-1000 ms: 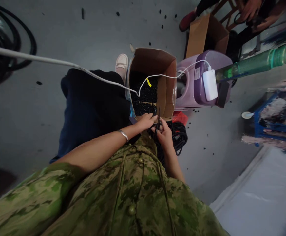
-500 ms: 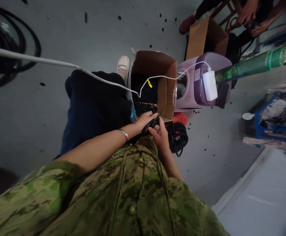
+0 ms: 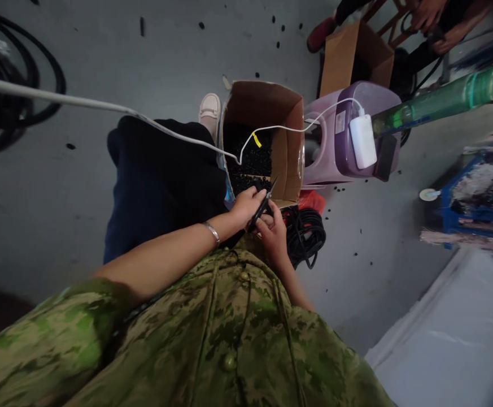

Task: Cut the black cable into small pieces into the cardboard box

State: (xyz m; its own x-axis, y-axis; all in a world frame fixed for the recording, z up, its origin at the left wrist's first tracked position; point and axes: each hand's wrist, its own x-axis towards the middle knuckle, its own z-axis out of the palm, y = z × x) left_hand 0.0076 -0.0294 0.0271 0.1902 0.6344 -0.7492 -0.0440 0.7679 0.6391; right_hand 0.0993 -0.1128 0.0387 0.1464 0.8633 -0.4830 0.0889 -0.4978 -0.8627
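My left hand [image 3: 245,207] is closed, and a small black rubber-like piece [image 3: 261,184] shows at its fingertips. My right hand [image 3: 275,233] is closed beside it, thumb and fingers bent around black-handled scissors [image 3: 273,189]. The pointed metal blade sticks up between the two hands; the handles are partly covered by fingers. Both hands are at the near edge of an open cardboard box [image 3: 287,169], which has many small black pieces [image 3: 252,161] inside. Exactly where the blades meet the black piece is too small to tell.
A white cable [image 3: 165,131] crosses above the box to a white power bank [image 3: 362,141] on a purple plastic stool [image 3: 343,127]. Black coiled hose [image 3: 308,237] lies right of my hands. A green tube [image 3: 441,107], a blue rack [image 3: 449,209] and another person's hands [image 3: 435,25] are farther right.
The scissor blade has swung to point more upward and shows more plainly between my hands. Both hands stay close together at the box edge. The view has shifted slightly.
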